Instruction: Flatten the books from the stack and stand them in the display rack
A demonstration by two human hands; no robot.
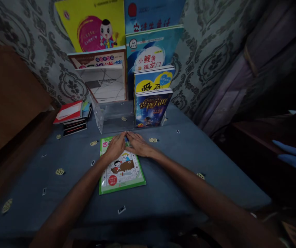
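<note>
A green-bordered children's book (123, 174) lies flat on the cloth-covered table, its cartoon cover facing up. Across its upper part rests my left hand (116, 144), flat with fingers stretched forward. My right hand (137, 143) lies beside it at the book's upper right, also flat, and the fingertips of both hands meet near the top edge. Neither hand grips anything. Just beyond them stands a clear acrylic book rack (114, 124), with a dark blue book (151, 108) at the front of its right side.
Behind are a yellow picture book (93, 24), a teal book (154, 48) and a white-grey book (108, 84), standing upright. A small stack of books and cards (71, 115) sits at the left. The blue-grey tablecloth (179, 196) has pineapple prints; a curtain (225, 86) hangs at right.
</note>
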